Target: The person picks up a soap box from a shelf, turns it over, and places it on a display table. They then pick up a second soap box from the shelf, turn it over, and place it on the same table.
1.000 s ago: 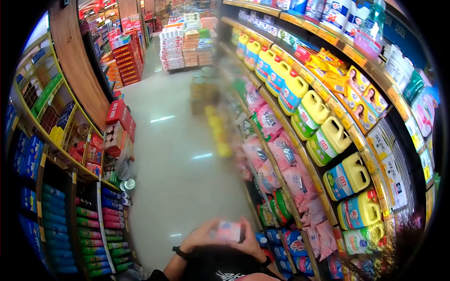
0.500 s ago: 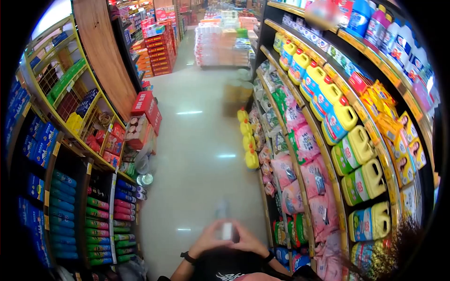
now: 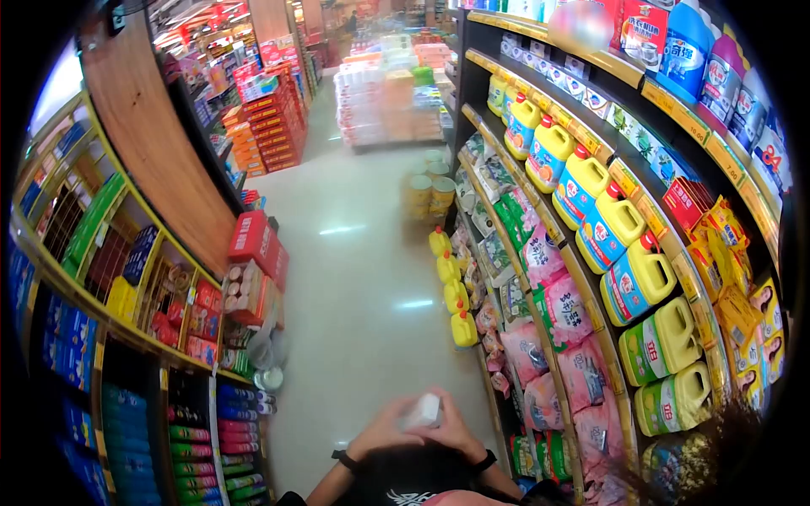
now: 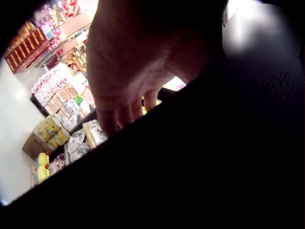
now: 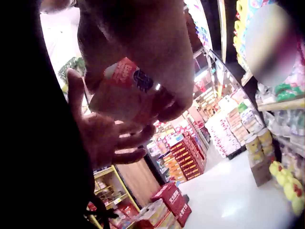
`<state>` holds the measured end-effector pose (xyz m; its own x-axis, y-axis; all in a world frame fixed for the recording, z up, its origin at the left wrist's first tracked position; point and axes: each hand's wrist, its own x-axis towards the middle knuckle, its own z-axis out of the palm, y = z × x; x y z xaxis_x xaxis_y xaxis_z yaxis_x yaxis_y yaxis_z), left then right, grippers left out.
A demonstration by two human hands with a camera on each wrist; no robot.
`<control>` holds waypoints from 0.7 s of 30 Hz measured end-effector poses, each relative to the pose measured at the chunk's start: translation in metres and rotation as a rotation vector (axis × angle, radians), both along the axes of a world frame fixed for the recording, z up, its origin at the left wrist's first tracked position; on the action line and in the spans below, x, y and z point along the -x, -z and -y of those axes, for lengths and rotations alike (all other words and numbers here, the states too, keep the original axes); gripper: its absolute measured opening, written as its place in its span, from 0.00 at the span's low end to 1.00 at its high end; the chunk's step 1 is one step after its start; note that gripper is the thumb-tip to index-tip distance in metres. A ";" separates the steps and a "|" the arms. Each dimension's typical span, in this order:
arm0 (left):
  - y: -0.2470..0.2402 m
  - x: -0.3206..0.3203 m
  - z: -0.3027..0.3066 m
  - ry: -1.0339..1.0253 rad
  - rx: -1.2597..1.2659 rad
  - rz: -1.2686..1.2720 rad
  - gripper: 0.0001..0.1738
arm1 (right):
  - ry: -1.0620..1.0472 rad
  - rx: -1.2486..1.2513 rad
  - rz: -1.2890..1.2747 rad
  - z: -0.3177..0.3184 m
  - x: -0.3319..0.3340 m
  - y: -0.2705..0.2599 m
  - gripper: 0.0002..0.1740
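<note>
A small white box (image 3: 426,411) is held between both hands at the bottom of the head view. The right hand (image 3: 454,432) grips it from the right. In the right wrist view the right hand (image 5: 143,43) has its fingers curled over the box (image 5: 116,100), which shows a red and dark-blue print. Beside and below it, the left hand (image 5: 107,140) touches the box with its fingers extended and apart. The left hand (image 3: 380,430) is at the box's left in the head view. In the left wrist view a dark sleeve covers much of the left hand (image 4: 138,62), and the box is hidden.
Shelves of yellow jugs (image 3: 629,282), pink bags (image 3: 582,371) and bottles rise on the right. On the left stand a yellow rack (image 3: 126,219) and cans (image 3: 190,468). Red cartons (image 3: 253,236) and stacked goods (image 3: 388,101) flank the tiled aisle (image 3: 363,312).
The head view has swung across the aisle. Both hands still hold the box, which was turned from its pink-printed face to a white side and now lies tilted.
</note>
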<state>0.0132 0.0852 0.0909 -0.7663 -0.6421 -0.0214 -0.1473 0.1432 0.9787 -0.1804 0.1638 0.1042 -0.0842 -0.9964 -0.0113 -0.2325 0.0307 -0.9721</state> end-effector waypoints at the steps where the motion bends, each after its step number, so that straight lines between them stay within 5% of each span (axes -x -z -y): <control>1: -0.001 0.006 0.012 -0.005 -0.037 0.016 0.48 | 0.024 0.016 -0.034 0.011 0.005 0.001 0.53; 6: 0.008 0.023 0.065 -0.020 -0.188 0.063 0.46 | 0.037 -0.071 -0.077 0.059 0.024 0.011 0.57; 15: 0.024 0.011 0.134 -0.126 0.110 0.090 0.46 | -0.095 -0.132 0.050 0.155 0.019 0.035 0.60; 18: 0.038 0.012 0.167 -0.109 -0.139 0.057 0.48 | -0.137 -0.188 0.062 0.193 0.019 0.023 0.60; 21: -0.011 0.017 0.213 -0.151 -0.096 -0.108 0.50 | -0.138 -0.216 0.176 0.235 0.011 0.020 0.58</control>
<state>-0.0043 -0.1274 0.1015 -0.6626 -0.7489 -0.0109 -0.0531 0.0324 0.9981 -0.1915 -0.0707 0.0844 0.0741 -0.9712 -0.2264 -0.0778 0.2207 -0.9722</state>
